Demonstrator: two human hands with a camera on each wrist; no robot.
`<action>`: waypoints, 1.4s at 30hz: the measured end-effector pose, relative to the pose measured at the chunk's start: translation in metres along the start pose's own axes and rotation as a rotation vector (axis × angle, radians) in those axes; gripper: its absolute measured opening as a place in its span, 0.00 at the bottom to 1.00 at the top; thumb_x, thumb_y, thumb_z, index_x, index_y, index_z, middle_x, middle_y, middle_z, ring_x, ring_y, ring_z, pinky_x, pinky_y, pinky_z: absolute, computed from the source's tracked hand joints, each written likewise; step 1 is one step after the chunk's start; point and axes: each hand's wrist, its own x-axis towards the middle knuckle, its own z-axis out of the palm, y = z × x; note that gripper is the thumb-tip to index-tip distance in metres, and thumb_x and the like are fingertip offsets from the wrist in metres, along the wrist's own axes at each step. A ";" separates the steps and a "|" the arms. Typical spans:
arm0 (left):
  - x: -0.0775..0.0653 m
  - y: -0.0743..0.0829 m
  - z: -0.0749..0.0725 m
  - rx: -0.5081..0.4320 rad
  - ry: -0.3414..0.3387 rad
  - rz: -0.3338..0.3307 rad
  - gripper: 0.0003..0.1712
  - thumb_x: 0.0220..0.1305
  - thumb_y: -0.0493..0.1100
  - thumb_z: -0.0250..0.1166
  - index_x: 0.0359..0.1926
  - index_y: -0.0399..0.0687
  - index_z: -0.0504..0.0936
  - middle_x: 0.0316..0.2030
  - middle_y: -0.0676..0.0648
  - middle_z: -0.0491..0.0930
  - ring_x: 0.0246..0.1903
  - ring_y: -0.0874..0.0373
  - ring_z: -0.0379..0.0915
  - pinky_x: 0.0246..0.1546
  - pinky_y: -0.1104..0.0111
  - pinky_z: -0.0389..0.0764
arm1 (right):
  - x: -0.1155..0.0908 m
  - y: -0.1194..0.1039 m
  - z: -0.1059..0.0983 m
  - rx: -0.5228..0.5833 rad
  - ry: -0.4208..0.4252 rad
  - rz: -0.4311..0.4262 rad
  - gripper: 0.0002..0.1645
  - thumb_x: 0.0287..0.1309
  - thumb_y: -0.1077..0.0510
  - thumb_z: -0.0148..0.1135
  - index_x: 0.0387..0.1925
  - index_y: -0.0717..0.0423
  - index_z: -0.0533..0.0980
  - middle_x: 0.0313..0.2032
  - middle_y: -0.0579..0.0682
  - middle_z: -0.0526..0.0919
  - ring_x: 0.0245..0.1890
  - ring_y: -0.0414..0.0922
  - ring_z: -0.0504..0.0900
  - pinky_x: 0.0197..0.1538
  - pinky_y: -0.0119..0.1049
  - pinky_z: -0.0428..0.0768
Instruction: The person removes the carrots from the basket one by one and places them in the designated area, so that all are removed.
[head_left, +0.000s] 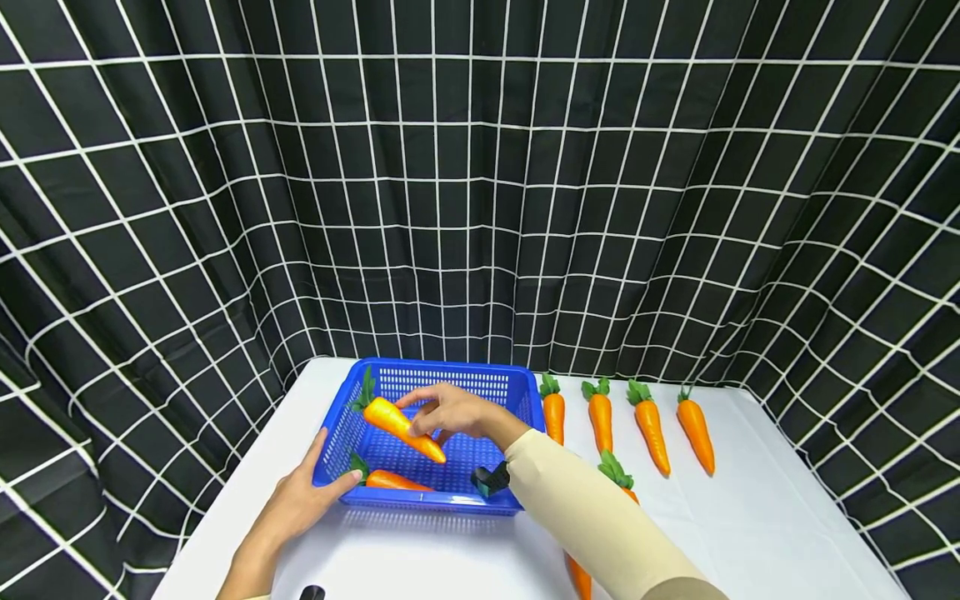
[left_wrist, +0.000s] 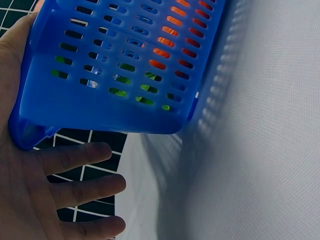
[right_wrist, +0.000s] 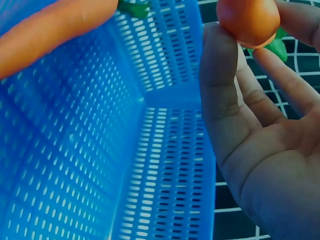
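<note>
My right hand (head_left: 453, 410) holds an orange carrot (head_left: 390, 417) with green leaves above the blue plastic basket (head_left: 465, 497), thumb and fingers pinching it near the tapered end. The leafy end points to the back left, and the tip slopes down to the right. A second carrot (head_left: 393, 481) lies in the basket along the front wall. My left hand (head_left: 303, 492) is at the basket's front left corner, thumb over the rim. In the left wrist view, its other fingers (left_wrist: 87, 192) extend straight and spread outside the basket, the palm against the corner.
Right of the basket, several carrots (head_left: 648, 429) lie in a row on the white table (head_left: 780, 508), leaves toward the back. Nearer, another carrot's leaves (head_left: 615, 468) and an orange carrot end (head_left: 579, 575) show around my right sleeve. A black curtain with white grid lines (head_left: 480, 208) surrounds the table.
</note>
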 end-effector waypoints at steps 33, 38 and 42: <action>-0.001 0.002 0.000 0.001 -0.003 0.009 0.62 0.57 0.72 0.60 0.77 0.50 0.38 0.65 0.22 0.56 0.59 0.25 0.59 0.52 0.37 0.65 | -0.082 -0.011 0.030 0.154 0.150 -0.238 0.29 0.53 0.68 0.66 0.59 0.58 0.75 0.36 0.57 0.80 0.34 0.50 0.82 0.33 0.45 0.84; -0.001 0.002 0.000 0.008 -0.003 0.014 0.62 0.56 0.73 0.60 0.77 0.49 0.38 0.64 0.22 0.56 0.59 0.24 0.59 0.52 0.36 0.65 | -0.096 -0.015 0.032 0.085 0.205 -0.262 0.28 0.55 0.65 0.66 0.59 0.54 0.76 0.37 0.57 0.80 0.34 0.51 0.83 0.34 0.44 0.83; -0.001 0.003 -0.001 0.015 -0.004 0.018 0.62 0.57 0.73 0.59 0.77 0.48 0.38 0.64 0.21 0.56 0.59 0.23 0.59 0.51 0.36 0.66 | -0.107 -0.017 0.034 0.063 0.234 -0.292 0.28 0.55 0.64 0.66 0.60 0.55 0.75 0.37 0.57 0.79 0.33 0.49 0.82 0.33 0.39 0.82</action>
